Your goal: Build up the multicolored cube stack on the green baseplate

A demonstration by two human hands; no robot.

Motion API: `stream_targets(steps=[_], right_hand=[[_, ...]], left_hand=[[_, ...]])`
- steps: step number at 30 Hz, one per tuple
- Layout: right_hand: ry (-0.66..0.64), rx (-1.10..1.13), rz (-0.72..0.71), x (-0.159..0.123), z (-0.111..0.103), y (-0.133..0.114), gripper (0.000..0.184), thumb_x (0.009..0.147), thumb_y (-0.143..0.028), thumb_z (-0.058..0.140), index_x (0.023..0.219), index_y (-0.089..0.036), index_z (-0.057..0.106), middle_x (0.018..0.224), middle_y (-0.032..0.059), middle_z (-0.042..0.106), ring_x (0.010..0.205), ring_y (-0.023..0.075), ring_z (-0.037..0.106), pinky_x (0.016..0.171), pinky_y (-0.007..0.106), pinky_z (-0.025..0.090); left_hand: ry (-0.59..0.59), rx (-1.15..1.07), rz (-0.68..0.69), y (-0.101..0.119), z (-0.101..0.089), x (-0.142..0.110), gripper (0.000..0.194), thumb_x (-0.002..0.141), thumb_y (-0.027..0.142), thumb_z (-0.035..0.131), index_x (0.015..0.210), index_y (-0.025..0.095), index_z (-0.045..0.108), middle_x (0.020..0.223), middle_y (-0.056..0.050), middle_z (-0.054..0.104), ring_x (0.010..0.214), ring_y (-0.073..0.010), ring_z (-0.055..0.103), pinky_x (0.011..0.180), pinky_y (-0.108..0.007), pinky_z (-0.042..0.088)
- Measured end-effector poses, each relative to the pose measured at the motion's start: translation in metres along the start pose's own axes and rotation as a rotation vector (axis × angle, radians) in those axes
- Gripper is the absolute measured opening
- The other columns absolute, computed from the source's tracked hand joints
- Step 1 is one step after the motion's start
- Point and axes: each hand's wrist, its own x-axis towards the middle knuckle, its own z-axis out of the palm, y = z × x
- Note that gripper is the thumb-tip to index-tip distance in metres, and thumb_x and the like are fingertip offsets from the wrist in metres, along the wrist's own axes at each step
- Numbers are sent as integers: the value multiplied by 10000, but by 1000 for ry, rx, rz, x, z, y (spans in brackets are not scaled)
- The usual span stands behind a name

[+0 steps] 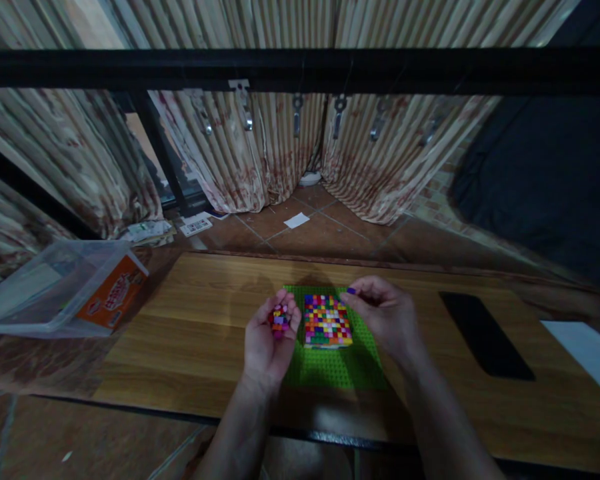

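A square block built of small multicoloured bricks (327,321) stands on a green studded baseplate (330,370). Just left of it, my left hand (270,337) is cupped palm up around a small heap of loose bricks (279,321) in pink, purple, orange and other colours. My right hand (383,310) hovers by the block's upper right corner. Thumb and forefinger pinch one small purple brick (351,291), which is apart from the block as far as I can tell.
The wooden table (190,333) carries a flat black object (485,333) on the right, with a white sheet (585,353) beyond it. At the left stands a clear plastic bin (45,287) with an orange label. A dark horizontal bar (300,70) crosses before the striped curtains (260,153).
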Motion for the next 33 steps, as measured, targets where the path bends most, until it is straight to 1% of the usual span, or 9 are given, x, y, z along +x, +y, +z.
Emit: stream_targets(steps=[2, 4, 8, 12, 15, 17, 22, 27, 33], right_hand=[[7, 15, 82, 5, -11, 15, 197, 650, -340, 756, 688, -189, 634, 611, -15, 619, 549, 121, 547, 522, 233, 425], [-18, 9, 162, 8, -17, 28, 224, 606, -354, 774, 699, -187, 657, 629, 0, 650, 560, 134, 567, 530, 247, 437], [-66, 21, 238, 7, -15, 42, 252, 585, -365, 772, 752, -191, 699, 667, 23, 683, 569, 148, 591, 527, 263, 463], [-88, 81, 272, 9, -10, 42, 289, 544, -363, 801, 751, -188, 703, 675, 24, 688, 557, 146, 600, 529, 273, 487], [-106, 167, 332, 13, -11, 40, 351, 473, -377, 839, 733, -189, 697, 668, 17, 690, 552, 149, 609, 530, 284, 508], [-122, 203, 366, 15, -13, 40, 380, 452, -395, 851, 728, -186, 694, 665, 16, 694, 549, 149, 614, 535, 289, 518], [-179, 228, 395, 15, -14, 40, 387, 481, -422, 848, 737, -169, 704, 656, 21, 698, 520, 130, 600, 541, 288, 517], [-156, 242, 445, 15, -13, 41, 348, 499, -402, 837, 731, -173, 714, 641, 6, 688, 557, 128, 612, 573, 284, 530], [-180, 194, 426, 15, -13, 40, 309, 555, -406, 799, 753, -181, 725, 667, 20, 695, 592, 145, 622, 585, 293, 528]], left_hand=[[42, 45, -14, 2, -3, 2, 184, 842, 78, 497, 779, 78, 670, 731, -84, 665, 630, -97, 622, 598, -199, 547], [53, 94, -43, 1, -4, 3, 172, 837, 67, 500, 778, 67, 661, 724, -85, 653, 608, -91, 606, 571, -191, 536], [40, 142, -74, -3, -3, 1, 158, 839, 65, 503, 789, 62, 652, 724, -80, 640, 595, -82, 590, 560, -183, 528], [40, 183, -76, -4, -4, 1, 144, 835, 52, 510, 801, 62, 649, 731, -72, 639, 581, -76, 585, 548, -177, 524], [59, 202, -77, -3, -4, 1, 140, 835, 46, 512, 805, 57, 648, 742, -71, 643, 583, -74, 591, 548, -175, 526], [57, 213, -78, -3, -4, 2, 136, 834, 43, 514, 810, 53, 647, 749, -73, 645, 586, -75, 595, 550, -176, 527], [43, 222, -81, -2, -4, 2, 122, 826, 28, 520, 821, 48, 640, 749, -70, 642, 586, -75, 596, 550, -176, 527], [31, 231, -82, -2, -5, 2, 118, 826, 29, 523, 828, 51, 639, 753, -71, 641, 588, -74, 597, 548, -175, 525], [34, 228, -80, -3, -5, 3, 120, 827, 27, 524, 822, 47, 642, 759, -72, 640, 594, -74, 599, 553, -173, 528]])
